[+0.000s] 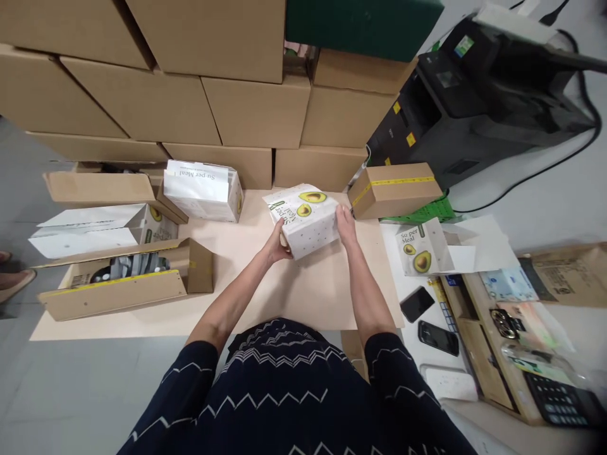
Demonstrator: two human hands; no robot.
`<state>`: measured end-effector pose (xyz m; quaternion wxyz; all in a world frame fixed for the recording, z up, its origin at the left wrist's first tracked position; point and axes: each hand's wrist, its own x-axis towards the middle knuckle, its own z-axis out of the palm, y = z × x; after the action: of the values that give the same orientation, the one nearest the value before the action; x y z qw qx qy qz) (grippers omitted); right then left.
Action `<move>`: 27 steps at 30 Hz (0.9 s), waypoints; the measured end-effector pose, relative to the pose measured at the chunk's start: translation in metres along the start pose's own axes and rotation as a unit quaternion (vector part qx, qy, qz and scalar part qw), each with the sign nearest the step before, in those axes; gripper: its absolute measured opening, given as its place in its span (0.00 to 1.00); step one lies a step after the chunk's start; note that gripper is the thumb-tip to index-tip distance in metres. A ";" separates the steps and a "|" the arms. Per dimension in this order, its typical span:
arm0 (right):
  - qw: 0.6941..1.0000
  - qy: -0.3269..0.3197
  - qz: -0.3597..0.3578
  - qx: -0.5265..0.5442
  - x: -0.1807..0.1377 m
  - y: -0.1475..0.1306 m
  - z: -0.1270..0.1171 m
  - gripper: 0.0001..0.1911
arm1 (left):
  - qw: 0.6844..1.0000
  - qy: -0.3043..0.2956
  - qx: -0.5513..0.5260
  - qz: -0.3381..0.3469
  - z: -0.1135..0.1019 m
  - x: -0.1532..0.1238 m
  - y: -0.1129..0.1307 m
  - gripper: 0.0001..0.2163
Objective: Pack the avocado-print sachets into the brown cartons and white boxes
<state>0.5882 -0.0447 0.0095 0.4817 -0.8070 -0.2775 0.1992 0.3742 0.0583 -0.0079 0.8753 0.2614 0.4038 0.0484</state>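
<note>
Between my hands, tilted above the beige tabletop [237, 272], is a white box [313, 230] printed with avocados and the words "Super Meal". My left hand [277, 244] grips its lower left end, with the thumb on the printed face. At the right end my right hand [346, 224] holds the box, fingers bent over its edge. Whatever is inside the box is hidden. A matching white box [203, 193] stands behind and to the left, its flap up. Another white box [104, 227] lies farther left with its flaps loose.
An open brown carton [123, 294] with dark items sits at the left. Stacked cartons [256, 114] wall off the back. On the right are a taped brown box [393, 189], a black printer [455, 114], an opened white box [422, 246], phones [439, 338] and a calculator [559, 401].
</note>
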 end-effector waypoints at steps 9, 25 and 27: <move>0.980 -0.011 -0.128 -0.155 0.077 -0.080 0.004 0.38 | 0.985 -0.061 -0.157 -0.025 0.034 -0.008 0.033 0.47; 0.900 0.029 -0.350 -0.260 0.062 -0.188 -0.035 0.38 | 0.965 -0.196 -0.173 0.036 0.097 -0.084 0.022 0.57; 0.897 0.055 -0.350 -0.262 0.039 -0.206 -0.054 0.38 | 0.958 -0.224 -0.167 0.058 0.105 -0.092 0.014 0.56</move>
<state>0.5970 0.0229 0.2152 0.3056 -0.7645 -0.5573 -0.1075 0.3913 -0.0009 0.1178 0.9703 0.1386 0.1676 0.1060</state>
